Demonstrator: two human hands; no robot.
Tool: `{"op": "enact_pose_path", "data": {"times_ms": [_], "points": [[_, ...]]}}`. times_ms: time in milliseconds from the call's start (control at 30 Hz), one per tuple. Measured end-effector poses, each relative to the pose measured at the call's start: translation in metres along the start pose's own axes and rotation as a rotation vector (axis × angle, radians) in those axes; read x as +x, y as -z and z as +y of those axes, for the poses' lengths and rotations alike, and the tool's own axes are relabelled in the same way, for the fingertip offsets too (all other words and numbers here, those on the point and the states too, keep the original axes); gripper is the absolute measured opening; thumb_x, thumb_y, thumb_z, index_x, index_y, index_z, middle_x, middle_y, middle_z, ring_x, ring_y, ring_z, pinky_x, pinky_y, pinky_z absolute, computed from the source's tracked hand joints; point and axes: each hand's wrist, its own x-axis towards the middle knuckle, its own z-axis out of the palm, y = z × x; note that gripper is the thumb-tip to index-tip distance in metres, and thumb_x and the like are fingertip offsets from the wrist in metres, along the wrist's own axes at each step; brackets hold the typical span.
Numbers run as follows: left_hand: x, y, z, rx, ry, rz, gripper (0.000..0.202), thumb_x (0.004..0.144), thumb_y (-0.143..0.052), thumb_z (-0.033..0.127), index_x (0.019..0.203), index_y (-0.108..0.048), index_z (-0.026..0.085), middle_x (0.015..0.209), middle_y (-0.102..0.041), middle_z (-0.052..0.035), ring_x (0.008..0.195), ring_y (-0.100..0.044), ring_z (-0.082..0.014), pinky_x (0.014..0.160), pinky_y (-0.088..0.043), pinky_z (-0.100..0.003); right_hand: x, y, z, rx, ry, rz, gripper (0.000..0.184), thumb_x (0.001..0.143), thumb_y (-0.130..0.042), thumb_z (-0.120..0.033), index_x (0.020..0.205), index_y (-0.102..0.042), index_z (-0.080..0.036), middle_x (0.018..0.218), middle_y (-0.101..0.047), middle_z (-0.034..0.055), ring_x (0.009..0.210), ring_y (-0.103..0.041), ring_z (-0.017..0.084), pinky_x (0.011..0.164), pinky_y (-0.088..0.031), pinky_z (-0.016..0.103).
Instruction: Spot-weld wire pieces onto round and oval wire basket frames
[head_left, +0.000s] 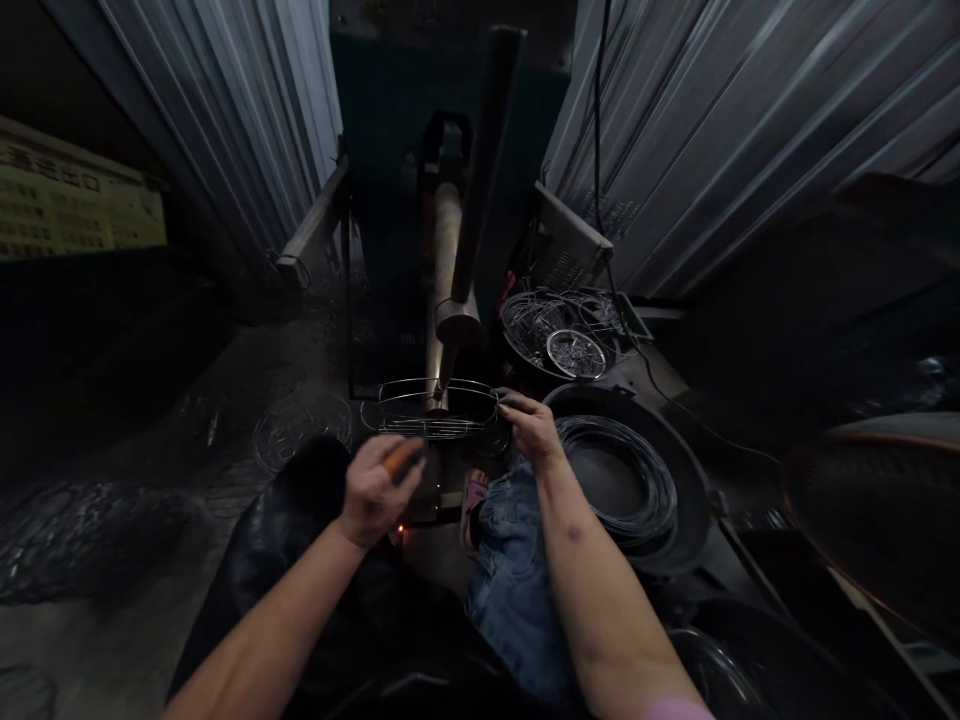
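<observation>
A round wire basket frame (439,407) sits under the tip of a spot-welding machine's upper arm (459,322). My right hand (531,425) pinches the frame's right rim. My left hand (379,485) is closed just below the frame's left side, with something orange showing between its fingers. A small spark or glow (400,528) shows below my left hand. My knee in blue jeans (514,560) is below the frame.
A dark tub (679,470) holding coiled wire rings stands at the right. Behind it, a bin of finished wire pieces (559,335). More wire frames (300,425) lie on the floor at left. Corrugated metal walls (720,120) close in both sides.
</observation>
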Motion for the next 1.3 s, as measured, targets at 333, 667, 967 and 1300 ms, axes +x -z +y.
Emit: {"op": "enact_pose_path", "data": {"times_ms": [333,667,967,1300], "points": [[-0.014,-0.055,-0.004,0.148,0.022,-0.2,0.06,0.076,-0.067,0.034,0.133,-0.055,0.022,0.134,-0.056,-0.0119,0.126,-0.046,-0.0347,0.104,-0.036,-0.048,-0.041,0.011,-0.022,-0.165,0.049,0.025,0.01,0.053,-0.08,-0.024,0.06,-0.073,-0.02,0.067,-0.065,0.0018,0.067,-0.059,0.016,0.065,-0.048,0.029],[-0.012,-0.071,-0.014,-0.076,-0.207,-0.094,0.069,0.082,-0.061,0.047,0.142,-0.043,0.02,0.128,-0.06,-0.013,0.12,-0.054,-0.0283,0.106,-0.036,-0.047,-0.098,-0.059,-0.063,-0.529,0.399,-0.059,0.016,0.084,-0.054,-0.015,0.077,-0.068,-0.02,0.079,-0.066,0.0044,0.073,-0.062,0.016,0.069,-0.049,0.028],[-0.028,-0.062,-0.021,-0.173,-0.11,0.002,0.042,0.083,-0.064,0.027,0.124,-0.062,0.023,0.111,-0.068,-0.0088,0.107,-0.061,-0.0234,0.092,-0.05,-0.039,-0.096,-0.066,-0.062,-0.551,0.298,0.016,0.013,0.084,-0.061,-0.022,0.074,-0.068,-0.02,0.078,-0.061,0.0025,0.07,-0.06,0.014,0.065,-0.048,0.027],[-0.008,-0.058,-0.023,-0.216,-0.209,0.111,0.048,0.081,-0.066,0.018,0.128,-0.059,0.024,0.114,-0.066,-0.0087,0.113,-0.06,-0.0244,0.097,-0.051,-0.042,-0.087,-0.084,-0.057,-0.426,0.376,0.115,0.011,0.083,-0.06,-0.022,0.079,-0.07,-0.019,0.081,-0.064,0.0042,0.076,-0.061,0.016,0.069,-0.051,0.028]]}}
